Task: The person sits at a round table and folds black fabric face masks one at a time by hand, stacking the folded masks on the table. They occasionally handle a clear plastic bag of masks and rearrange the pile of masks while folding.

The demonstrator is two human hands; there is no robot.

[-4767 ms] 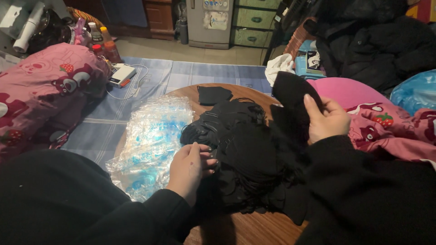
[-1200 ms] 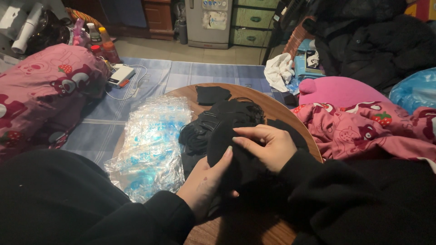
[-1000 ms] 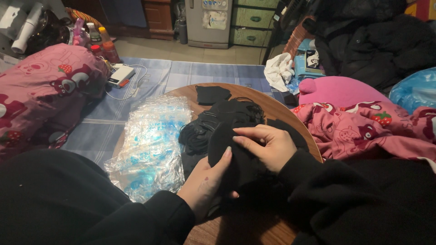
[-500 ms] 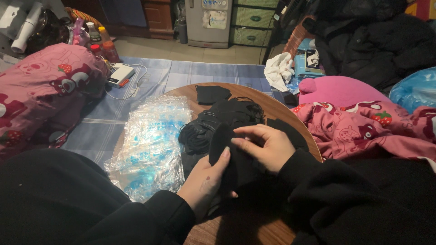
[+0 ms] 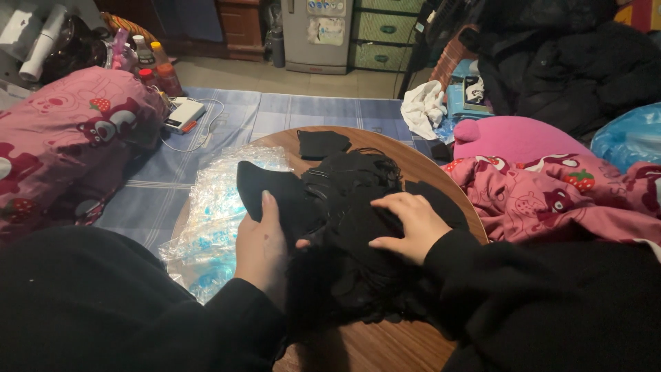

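A heap of black fabric pieces with thin straps (image 5: 351, 207) lies on a round wooden table (image 5: 392, 344). My left hand (image 5: 265, 244) holds one flat black piece (image 5: 272, 193) and lifts it out to the left of the heap. Palm down on top of the heap rests my right hand (image 5: 410, 224), fingers spread, not gripping. A small folded black piece (image 5: 322, 143) lies apart at the table's far edge. Both my sleeves are black.
A crinkled clear plastic bag (image 5: 217, 220) covers the table's left side. A pink patterned quilt (image 5: 55, 145) is at the left, another pink blanket (image 5: 571, 200) at the right. A blue mat (image 5: 289, 114), a white device with cable (image 5: 182, 114), bottles and cabinets lie beyond.
My left hand has drawn a black piece out of the heap toward the left. My right hand has let go and flattened onto the heap.
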